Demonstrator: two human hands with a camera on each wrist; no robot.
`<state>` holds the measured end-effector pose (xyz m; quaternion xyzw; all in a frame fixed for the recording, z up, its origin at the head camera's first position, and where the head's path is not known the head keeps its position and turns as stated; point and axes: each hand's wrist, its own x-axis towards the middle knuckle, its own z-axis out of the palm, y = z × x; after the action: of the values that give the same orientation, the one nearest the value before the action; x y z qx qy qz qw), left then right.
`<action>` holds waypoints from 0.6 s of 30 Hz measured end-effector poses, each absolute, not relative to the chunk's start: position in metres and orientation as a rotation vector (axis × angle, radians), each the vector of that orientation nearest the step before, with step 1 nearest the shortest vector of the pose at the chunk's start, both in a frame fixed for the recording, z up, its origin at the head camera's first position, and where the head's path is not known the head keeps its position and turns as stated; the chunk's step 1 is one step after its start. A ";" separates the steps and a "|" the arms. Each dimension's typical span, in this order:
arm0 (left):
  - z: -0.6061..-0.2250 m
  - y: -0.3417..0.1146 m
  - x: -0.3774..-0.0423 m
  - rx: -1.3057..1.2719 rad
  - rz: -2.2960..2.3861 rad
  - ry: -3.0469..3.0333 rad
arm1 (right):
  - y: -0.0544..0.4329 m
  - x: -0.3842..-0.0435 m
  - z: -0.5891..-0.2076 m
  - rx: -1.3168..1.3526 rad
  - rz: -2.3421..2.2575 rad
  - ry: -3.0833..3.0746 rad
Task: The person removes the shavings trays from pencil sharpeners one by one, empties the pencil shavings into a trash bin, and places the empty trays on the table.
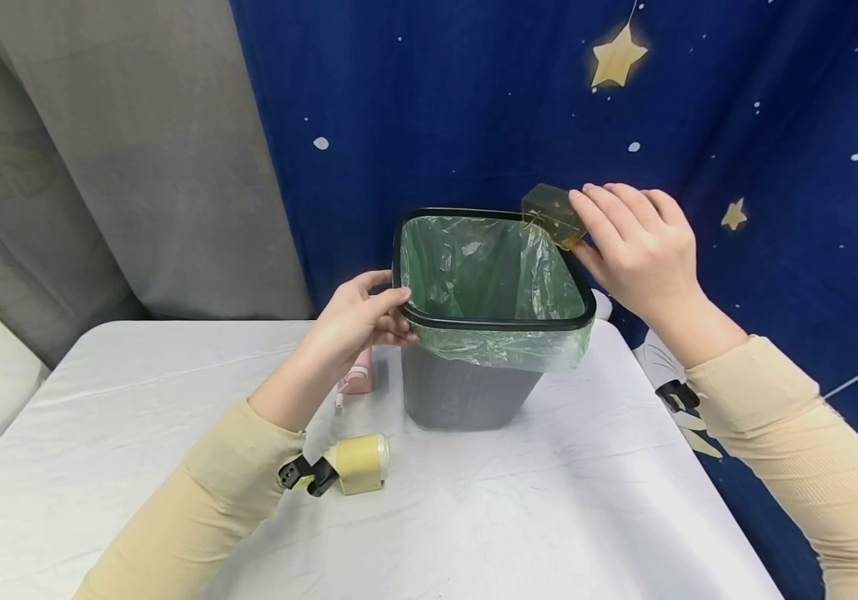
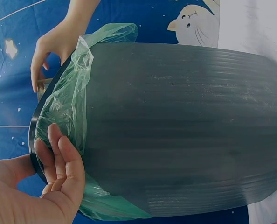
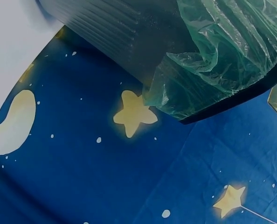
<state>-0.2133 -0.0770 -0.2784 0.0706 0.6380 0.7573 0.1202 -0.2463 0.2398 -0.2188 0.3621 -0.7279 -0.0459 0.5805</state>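
A grey trash can (image 1: 466,392) with a black rim (image 1: 504,323) stands on the table, lined with a green plastic bag (image 1: 451,258) folded over the edge. With thumb over the rim and fingers beneath it, my left hand (image 1: 349,325) grips the can's near-left corner. My right hand (image 1: 642,250) holds a small see-through, yellowish box (image 1: 549,212), tilted above the can's far-right rim. In the left wrist view, curled left fingers (image 2: 69,172) lie against the bag's folded edge. Only a corner of the box (image 3: 274,95) and a fingertip show in the right wrist view.
On the white-covered table (image 1: 549,517) lies a yellow and white cylinder-like thing (image 1: 359,462) beside my left wrist. A pink object (image 1: 358,375) sits left of the can, partly behind my left hand. A blue starry curtain (image 1: 429,100) hangs behind.
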 end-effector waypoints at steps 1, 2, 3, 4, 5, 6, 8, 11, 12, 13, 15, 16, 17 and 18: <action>-0.278 -0.077 -0.213 0.205 2.213 1.864 | 0.240 -0.246 -0.219 0.841 -0.100 -1.706; -0.278 -0.077 -0.213 0.205 2.213 1.866 | 0.240 -0.246 -0.219 0.835 -0.091 -1.711; -0.278 -0.077 -0.213 0.206 2.212 1.868 | 0.241 -0.246 -0.219 0.830 -0.081 -1.717; -0.278 -0.077 -0.213 0.208 2.211 1.869 | 0.241 -0.245 -0.220 0.824 -0.071 -1.723; -0.278 -0.077 -0.213 0.208 2.211 1.871 | 0.242 -0.245 -0.220 0.816 -0.060 -1.729; -0.278 -0.077 -0.213 0.210 2.210 1.873 | 0.242 -0.245 -0.220 0.809 -0.049 -1.736; -0.278 -0.077 -0.212 0.212 2.208 1.876 | 0.244 -0.244 -0.220 0.794 -0.032 -1.749; -0.278 -0.077 -0.211 0.212 2.208 1.877 | 0.247 -0.243 -0.220 0.772 -0.023 -1.771; -0.278 -0.077 -0.211 0.213 2.206 1.878 | 0.248 -0.242 -0.220 0.765 -0.024 -1.778; -0.278 -0.077 -0.211 0.213 2.205 1.879 | 0.249 -0.242 -0.220 0.757 -0.025 -1.786; -0.278 -0.077 -0.211 0.213 2.204 1.882 | 0.251 -0.241 -0.220 0.740 -0.033 -1.805; -0.278 -0.077 -0.211 0.212 2.204 1.883 | 0.252 -0.240 -0.220 0.730 -0.037 -1.816; -0.278 -0.077 -0.211 0.213 2.202 1.886 | 0.253 -0.240 -0.220 0.720 -0.041 -1.827; -0.278 -0.077 -0.211 0.212 2.201 1.887 | 0.254 -0.239 -0.221 0.706 -0.044 -1.838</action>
<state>-0.2109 -0.0769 -0.2780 0.0726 0.6447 0.7520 0.1168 -0.2390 0.2541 -0.2205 0.2987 -0.7774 -0.0186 0.5532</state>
